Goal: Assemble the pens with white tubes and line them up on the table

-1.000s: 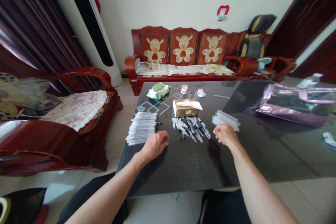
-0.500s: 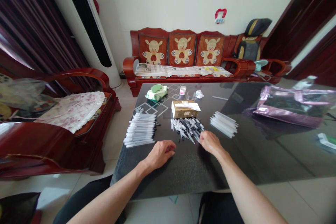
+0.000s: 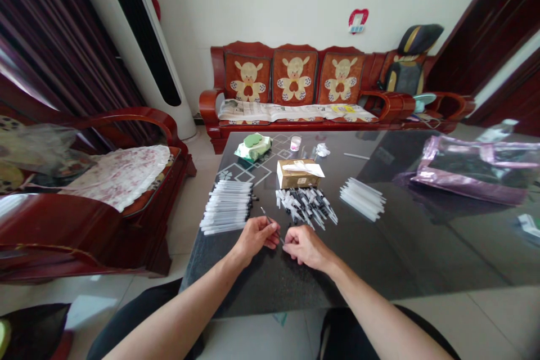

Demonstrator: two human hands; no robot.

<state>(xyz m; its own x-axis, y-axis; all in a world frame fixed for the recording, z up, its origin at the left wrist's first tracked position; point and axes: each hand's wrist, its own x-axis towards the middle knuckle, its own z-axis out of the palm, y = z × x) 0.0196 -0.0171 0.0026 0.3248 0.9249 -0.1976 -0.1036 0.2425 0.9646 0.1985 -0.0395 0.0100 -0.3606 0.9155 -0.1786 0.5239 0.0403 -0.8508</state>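
Fingers point(image 3: 270, 228) of the left hand point(image 3: 255, 237) are pinching a thin dark pen-like stick with a pale tip point(image 3: 264, 214), which is slanting with its pale end up and away; right hand point(image 3: 309, 247) is curling its fingertips at the stick's lower end, cannot tell if gripping it. Both hands are hovering or resting over the glossy black table point(image 3: 337, 278), contact unclear. Row of translucent white pens with dark ends point(image 3: 228, 208) is lying just left of the left hand. Loose pile of black and white pen parts point(image 3: 307, 206) is lying beyond the right hand, in front of a gold tissue box point(image 3: 297, 180). Stack of translucent white tubes point(image 3: 363, 198) is lying farther right. Green and white wipes pack point(image 3: 253, 148), small white and pink cup point(image 3: 296, 143) and crumpled white tissue point(image 3: 323, 150) are sitting farther back, clear plastic bag with shiny purple trim point(image 3: 468, 188) is lying far right
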